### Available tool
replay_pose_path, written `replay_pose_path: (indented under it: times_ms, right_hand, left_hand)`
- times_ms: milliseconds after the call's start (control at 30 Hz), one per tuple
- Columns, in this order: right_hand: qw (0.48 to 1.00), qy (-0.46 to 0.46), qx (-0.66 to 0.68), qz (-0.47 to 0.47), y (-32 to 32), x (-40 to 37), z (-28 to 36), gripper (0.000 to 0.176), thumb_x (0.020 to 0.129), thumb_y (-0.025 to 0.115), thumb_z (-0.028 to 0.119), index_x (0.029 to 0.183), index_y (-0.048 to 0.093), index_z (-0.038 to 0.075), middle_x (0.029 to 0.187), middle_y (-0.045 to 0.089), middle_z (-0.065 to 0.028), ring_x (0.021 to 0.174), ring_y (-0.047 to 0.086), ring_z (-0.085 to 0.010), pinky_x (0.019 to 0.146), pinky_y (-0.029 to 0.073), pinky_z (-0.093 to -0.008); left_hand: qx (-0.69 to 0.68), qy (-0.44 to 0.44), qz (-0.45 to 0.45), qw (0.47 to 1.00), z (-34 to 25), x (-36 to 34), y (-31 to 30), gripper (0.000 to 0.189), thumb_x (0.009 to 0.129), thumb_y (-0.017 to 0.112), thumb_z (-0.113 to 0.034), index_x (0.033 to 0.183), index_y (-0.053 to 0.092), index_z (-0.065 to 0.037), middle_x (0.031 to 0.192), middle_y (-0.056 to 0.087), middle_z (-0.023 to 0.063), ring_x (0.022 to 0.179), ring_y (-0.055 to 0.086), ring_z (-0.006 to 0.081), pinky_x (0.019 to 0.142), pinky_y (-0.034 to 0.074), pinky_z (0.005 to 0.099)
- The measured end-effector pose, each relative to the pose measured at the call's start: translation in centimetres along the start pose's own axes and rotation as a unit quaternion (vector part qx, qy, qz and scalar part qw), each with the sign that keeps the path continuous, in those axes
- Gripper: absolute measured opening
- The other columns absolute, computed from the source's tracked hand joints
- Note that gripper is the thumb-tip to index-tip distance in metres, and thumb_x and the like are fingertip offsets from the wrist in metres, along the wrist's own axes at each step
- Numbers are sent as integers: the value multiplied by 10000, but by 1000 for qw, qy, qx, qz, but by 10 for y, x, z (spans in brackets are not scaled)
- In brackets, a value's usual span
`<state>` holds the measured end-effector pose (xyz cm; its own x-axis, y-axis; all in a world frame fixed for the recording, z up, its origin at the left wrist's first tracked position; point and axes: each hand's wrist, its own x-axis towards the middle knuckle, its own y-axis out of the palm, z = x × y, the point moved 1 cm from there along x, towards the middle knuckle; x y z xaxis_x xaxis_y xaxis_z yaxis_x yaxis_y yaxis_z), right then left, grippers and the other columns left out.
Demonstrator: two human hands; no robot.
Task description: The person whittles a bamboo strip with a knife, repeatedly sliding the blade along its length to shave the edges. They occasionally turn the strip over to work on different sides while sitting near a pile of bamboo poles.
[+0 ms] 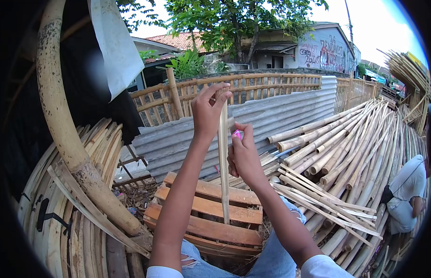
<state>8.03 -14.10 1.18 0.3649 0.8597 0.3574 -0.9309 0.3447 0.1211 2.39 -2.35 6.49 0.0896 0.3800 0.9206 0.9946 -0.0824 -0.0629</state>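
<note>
Upright in front of me stands a long split bamboo strip (224, 162), its lower end on a slatted wooden stand (192, 224). The fingers of my left hand (209, 111) pinch its top end. My right hand (244, 155) is closed round a tool with a pink handle (237, 134), just right of the strip. A grey blade (231, 119) rises from that handle and lies against or very near the strip's right side; actual contact cannot be made out.
Bamboo poles (336, 153) and loose strips (326, 204) lie at right, where a co-worker (405, 190) bends. Split bamboo (81, 231) and a thick curved pole (67, 116) stand at left. Corrugated sheets (280, 113) and a bamboo fence (266, 85) cross behind.
</note>
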Motion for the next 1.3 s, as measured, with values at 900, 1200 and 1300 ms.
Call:
replay_pose_path:
  times_ms: [900,1200,1300]
  right_hand:
    - [999,-26,34,0,8,13,31,238,971,348,141,1194,332,60,554,392,-30,358,369,-130,316,296,-293]
    - [998,-36,49,1,-13,29,40,207,969,337,146,1166,328,84,531,346,-3,324,314,-105,288,246,-261]
    - [999,-16,-19,-22,-4,16,7,196,967,343,147,1153,339,86,529,337,-3,323,301,-104,288,235,-263]
  left_hand:
    - [-109,-54,66,990,2,1,-8,237,821,716,-196,1045,705,-118,718,541,-41,598,379,34,520,318,212]
    - [-34,5,35,999,5,3,14,234,826,709,-170,1047,701,-94,714,526,-52,594,350,36,542,316,206]
    - [-7,27,12,1000,15,4,19,237,826,708,-171,1050,700,-94,685,516,-36,578,353,40,530,318,216]
